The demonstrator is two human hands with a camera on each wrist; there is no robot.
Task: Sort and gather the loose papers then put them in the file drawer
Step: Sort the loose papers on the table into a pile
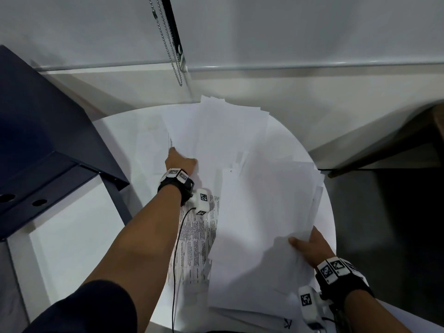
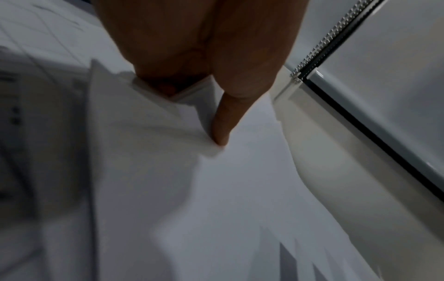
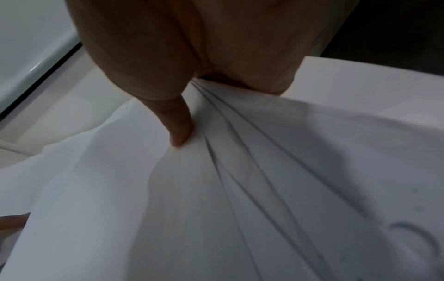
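Observation:
White loose papers [image 1: 230, 140] lie spread over a round white table [image 1: 113, 131]. My left hand [image 1: 180, 159] reaches to the far stack and pinches its near-left corner; the left wrist view shows the thumb [image 2: 223, 121] on top of the sheets [image 2: 149, 133] and the fingers underneath. My right hand [image 1: 310, 246] grips a thick bundle of papers [image 1: 264, 236] at its right edge, lifted off the table. In the right wrist view the thumb [image 3: 179, 125] presses on the creased sheets [image 3: 240, 190]. A printed page [image 1: 199, 236] lies under my left forearm.
A dark blue file cabinet [image 1: 43, 140] stands at the left, with a pale surface [image 1: 60, 236] below it. Blind cords [image 1: 173, 49] hang against the wall behind the table. A dark gap and floor [image 1: 396, 224] lie to the right of the table.

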